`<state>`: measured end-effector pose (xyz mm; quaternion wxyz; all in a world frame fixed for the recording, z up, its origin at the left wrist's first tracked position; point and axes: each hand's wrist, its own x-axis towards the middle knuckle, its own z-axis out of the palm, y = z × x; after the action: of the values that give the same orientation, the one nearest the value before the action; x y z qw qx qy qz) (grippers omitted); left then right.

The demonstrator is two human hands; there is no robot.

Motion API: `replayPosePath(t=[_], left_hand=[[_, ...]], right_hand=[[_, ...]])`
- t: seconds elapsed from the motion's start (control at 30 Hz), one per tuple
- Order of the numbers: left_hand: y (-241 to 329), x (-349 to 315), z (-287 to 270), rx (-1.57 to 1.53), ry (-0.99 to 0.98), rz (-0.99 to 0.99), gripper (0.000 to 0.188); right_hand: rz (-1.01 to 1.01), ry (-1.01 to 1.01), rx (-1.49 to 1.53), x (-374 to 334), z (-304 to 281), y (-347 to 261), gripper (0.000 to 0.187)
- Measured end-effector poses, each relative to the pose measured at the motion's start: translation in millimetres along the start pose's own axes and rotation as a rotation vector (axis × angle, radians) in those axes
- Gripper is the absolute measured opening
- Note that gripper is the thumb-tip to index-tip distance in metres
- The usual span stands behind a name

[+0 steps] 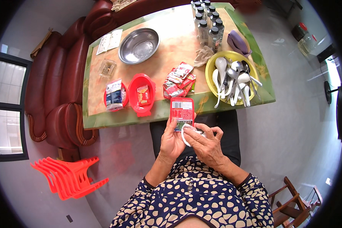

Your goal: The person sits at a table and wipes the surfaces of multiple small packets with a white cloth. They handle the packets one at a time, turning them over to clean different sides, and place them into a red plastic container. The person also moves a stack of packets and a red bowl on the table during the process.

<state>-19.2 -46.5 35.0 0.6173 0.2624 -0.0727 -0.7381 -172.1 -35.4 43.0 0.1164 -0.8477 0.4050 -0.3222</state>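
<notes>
A red packet point(182, 110) with a printed back and barcode is held upright over my lap, at the table's front edge. My left hand point(172, 141) grips it from below and the left side. In my right hand point(208, 146) is a bunched white cloth point(187, 133), pressed against the packet's lower right corner. Just beyond the packet lies a pile of small red and white packets point(180, 79). To the left of the pile, a red plastic basket point(150, 104) contains a red and yellow packet point(143, 95).
A yellow bowl point(211, 72) of spoons and ladles stands at the right. Behind it are a purple pouch point(239, 43), a beige cloth point(203, 56) and several black-capped bottles point(203, 32). A steel basin point(139, 45), clear box point(107, 68) and silver-blue packet point(114, 95) occupy the left.
</notes>
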Motion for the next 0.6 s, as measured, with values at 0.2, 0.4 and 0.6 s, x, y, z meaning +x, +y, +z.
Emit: replayPosePath(t=[0.2, 0.4, 0.6], left_hand=[[-8.2, -4.6, -10.0, -0.092, 0.027, -0.072, 0.046], [-7.6, -9.3, 7.4, -0.095, 0.058, -0.128, 0.054], [2.6, -2.2, -9.4, -0.071, -0.021, -0.128, 0.069]], right_hand=[[0.025, 0.035, -0.039, 21.4, 6.3, 8.5, 0.031], [0.015, 0.055, -0.010, 39.3, 8.8, 6.3, 0.031], [-0.105, -0.009, 0.005, 18.4, 14.7, -2.3, 0.030]])
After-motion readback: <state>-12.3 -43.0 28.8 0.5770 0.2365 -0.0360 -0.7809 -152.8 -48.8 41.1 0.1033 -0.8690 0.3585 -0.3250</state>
